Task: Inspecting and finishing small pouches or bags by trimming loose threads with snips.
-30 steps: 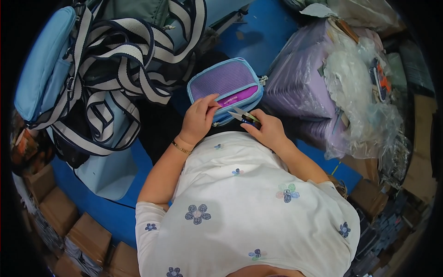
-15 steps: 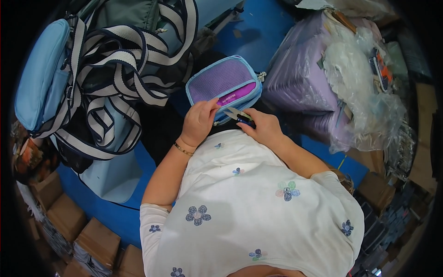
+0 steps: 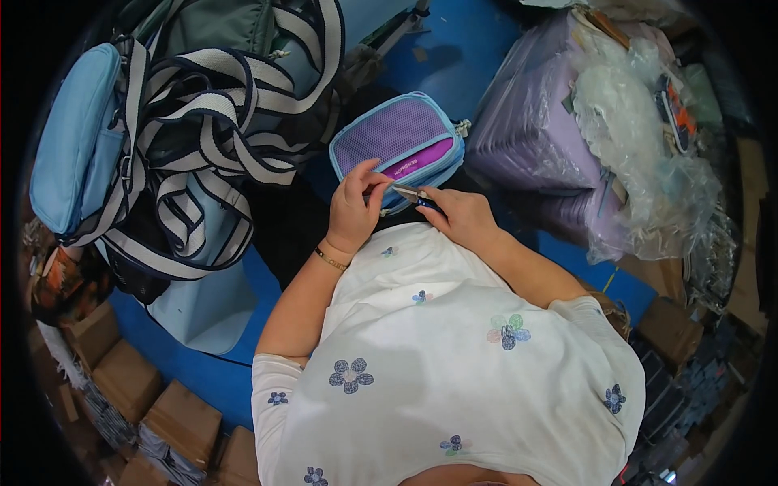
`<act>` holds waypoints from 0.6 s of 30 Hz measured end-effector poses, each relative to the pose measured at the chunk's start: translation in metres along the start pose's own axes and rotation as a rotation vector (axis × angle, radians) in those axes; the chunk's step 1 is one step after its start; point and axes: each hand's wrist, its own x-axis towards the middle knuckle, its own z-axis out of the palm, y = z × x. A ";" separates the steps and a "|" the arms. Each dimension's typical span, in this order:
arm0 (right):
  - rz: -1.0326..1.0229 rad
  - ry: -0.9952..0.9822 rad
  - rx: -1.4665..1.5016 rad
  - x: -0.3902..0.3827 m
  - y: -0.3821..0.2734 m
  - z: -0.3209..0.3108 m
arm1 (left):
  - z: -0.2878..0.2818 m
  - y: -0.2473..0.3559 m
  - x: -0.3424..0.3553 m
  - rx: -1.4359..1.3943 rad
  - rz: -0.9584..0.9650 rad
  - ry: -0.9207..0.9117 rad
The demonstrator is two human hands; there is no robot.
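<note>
Gripping the snips (image 3: 425, 200), the right hand (image 3: 468, 219) is clamped on their handle — blades toward the left hand (image 3: 354, 209). That one's fingertips are near its thumb at the pouch's (image 3: 391, 136) near edge; whether they pinch anything, I cannot tell. The pouch sits between straps (image 3: 212, 134) and a lilac stack (image 3: 535, 138).

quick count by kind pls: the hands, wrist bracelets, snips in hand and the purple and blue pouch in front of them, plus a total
Hands: 2 (left hand, right hand)
Bracelet: 1, on the left wrist
Snips: 1, in the right hand
Purple and blue pouch: 1
Total: 5
</note>
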 end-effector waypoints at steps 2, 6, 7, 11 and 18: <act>-0.004 0.010 0.001 0.001 0.001 0.001 | 0.000 0.001 -0.001 -0.008 -0.020 -0.002; -0.010 -0.003 -0.042 0.001 0.000 0.000 | 0.000 0.003 -0.001 -0.012 -0.036 0.003; -0.015 -0.004 -0.068 0.001 0.000 0.000 | 0.001 0.003 -0.001 -0.010 -0.037 0.004; -0.013 -0.020 -0.104 0.002 -0.004 -0.003 | 0.001 0.000 -0.002 -0.038 -0.056 -0.004; 0.029 0.009 -0.065 -0.002 -0.004 -0.009 | -0.009 0.005 -0.005 -0.086 -0.093 0.085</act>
